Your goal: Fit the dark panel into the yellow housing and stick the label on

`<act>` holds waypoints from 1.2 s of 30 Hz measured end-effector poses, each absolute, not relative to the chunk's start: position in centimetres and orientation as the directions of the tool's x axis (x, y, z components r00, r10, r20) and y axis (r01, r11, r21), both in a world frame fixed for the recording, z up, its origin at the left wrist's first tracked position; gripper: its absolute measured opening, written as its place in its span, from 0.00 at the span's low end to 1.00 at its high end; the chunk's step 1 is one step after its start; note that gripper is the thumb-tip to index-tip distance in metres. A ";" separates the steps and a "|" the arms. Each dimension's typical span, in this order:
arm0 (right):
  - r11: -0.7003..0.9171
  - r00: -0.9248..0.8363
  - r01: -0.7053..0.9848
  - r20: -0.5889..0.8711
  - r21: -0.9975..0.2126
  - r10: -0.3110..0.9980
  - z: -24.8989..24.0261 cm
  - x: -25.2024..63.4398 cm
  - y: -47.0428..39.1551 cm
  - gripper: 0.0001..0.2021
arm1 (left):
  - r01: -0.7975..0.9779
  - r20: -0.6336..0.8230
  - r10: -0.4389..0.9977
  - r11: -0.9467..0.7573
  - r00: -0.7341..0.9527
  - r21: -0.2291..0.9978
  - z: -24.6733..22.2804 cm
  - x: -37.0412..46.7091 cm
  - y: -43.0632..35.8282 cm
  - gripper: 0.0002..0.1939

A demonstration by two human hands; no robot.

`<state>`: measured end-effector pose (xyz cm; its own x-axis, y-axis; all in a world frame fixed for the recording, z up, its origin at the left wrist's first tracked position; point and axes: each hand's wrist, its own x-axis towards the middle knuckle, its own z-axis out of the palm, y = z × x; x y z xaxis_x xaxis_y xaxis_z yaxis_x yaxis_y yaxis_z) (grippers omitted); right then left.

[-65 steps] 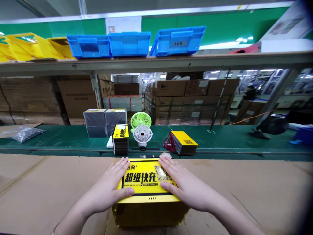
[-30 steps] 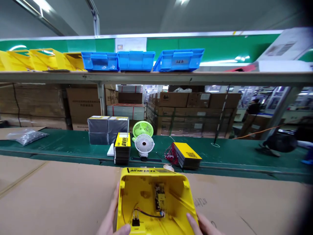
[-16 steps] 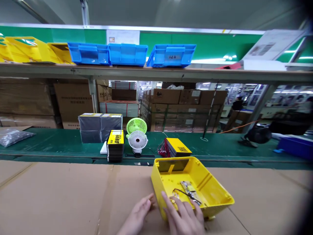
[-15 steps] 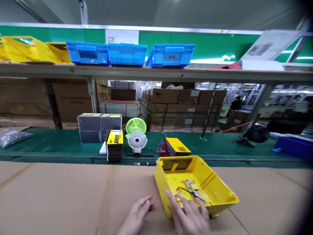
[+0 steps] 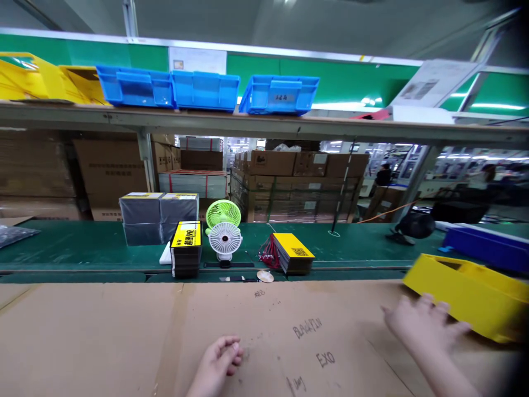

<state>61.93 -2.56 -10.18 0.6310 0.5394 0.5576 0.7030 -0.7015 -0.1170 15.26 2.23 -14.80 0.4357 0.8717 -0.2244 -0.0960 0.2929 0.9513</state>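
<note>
My right hand has its fingers spread beside the near side of a yellow plastic box at the right edge of the cardboard. The hand is a little blurred, and I cannot tell whether the fingertips touch the box. The box is tilted in view, so its inside is mostly hidden. My left hand hovers at or just above the cardboard sheet, thumb against curled fingers, with nothing visible in it. Handwriting in dark marker covers the cardboard between my hands.
On the green bench behind are a white fan, a green fan, a stack of yellow-topped cards, another yellow-topped stack with red wires, and grey packs. Blue bins sit on the shelf above.
The yellow box has gone from the middle to the far right, and my right hand has left its inside for its near side. My left hand shifted slightly left in view.
</note>
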 end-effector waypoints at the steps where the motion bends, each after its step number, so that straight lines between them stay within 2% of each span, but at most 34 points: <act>1: -0.722 0.646 0.690 0.500 -0.060 0.577 -10.9 61.2 -1.3 0.26 | -0.108 -0.229 0.872 0.302 0.433 0.947 -14.8 15.3 2.3 0.28; 3: -0.668 0.590 0.744 0.434 0.035 0.680 -11.8 58.8 1.7 0.24 | -0.127 -0.236 0.868 0.319 0.436 0.939 -14.9 15.3 2.5 0.28; 5: -0.573 0.500 0.817 0.422 0.058 0.756 -11.8 55.8 4.8 0.26 | -0.144 -0.248 0.865 0.339 0.437 0.930 -15.0 15.3 2.6 0.28; 8: -0.454 0.382 0.890 0.463 0.050 0.800 -10.5 51.8 9.3 0.25 | -0.171 -0.267 0.859 0.370 0.437 0.913 -15.3 15.4 2.8 0.29; 14: -0.317 0.238 0.941 0.438 0.116 0.867 -8.2 48.9 15.1 0.21 | -0.184 -0.286 0.849 0.399 0.445 0.898 -15.7 15.6 3.2 0.30; 26: -0.309 0.184 0.927 0.460 0.214 0.869 -8.3 47.2 16.9 0.11 | -0.141 -0.318 0.841 0.414 0.438 0.899 -17.4 16.3 4.3 0.29; 36: -0.299 0.181 0.940 0.503 0.165 0.845 -7.8 46.3 14.8 0.09 | -0.132 -0.318 0.839 0.411 0.442 0.902 -16.4 16.2 3.8 0.25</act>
